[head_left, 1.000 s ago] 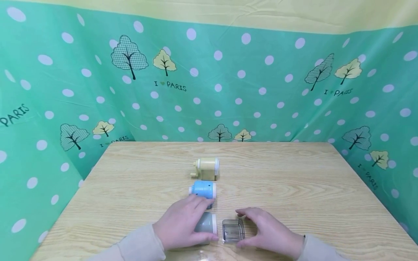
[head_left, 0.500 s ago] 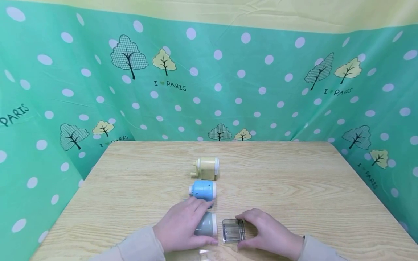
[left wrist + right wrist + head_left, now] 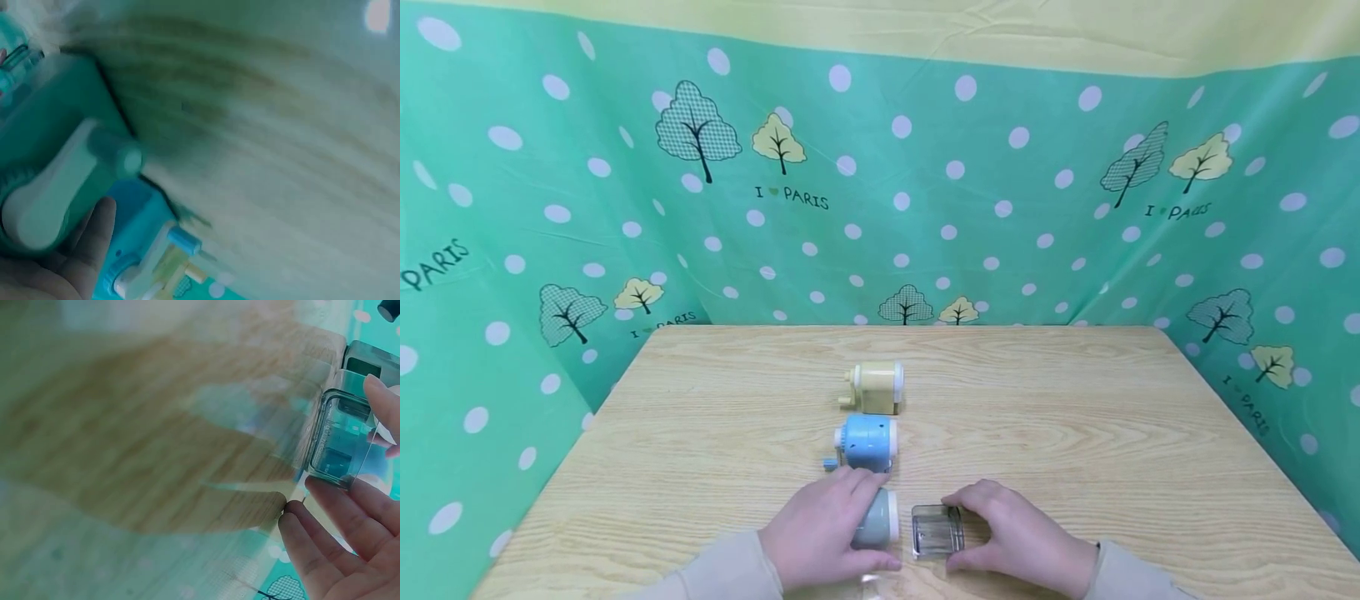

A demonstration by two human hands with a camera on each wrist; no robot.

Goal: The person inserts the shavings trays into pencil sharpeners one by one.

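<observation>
A curtained-off nook here, home or office impossible to say — green cloth (image 3: 985, 221), spotted, tree-printed, lettered "PARIS", hanging behind and down both sides — and within it, a plain wood-grain table (image 3: 1075, 433).

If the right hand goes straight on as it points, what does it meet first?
First the clear container, between thumb and fingers of the right hand; beyond it, probably the grey sharpener.
</observation>
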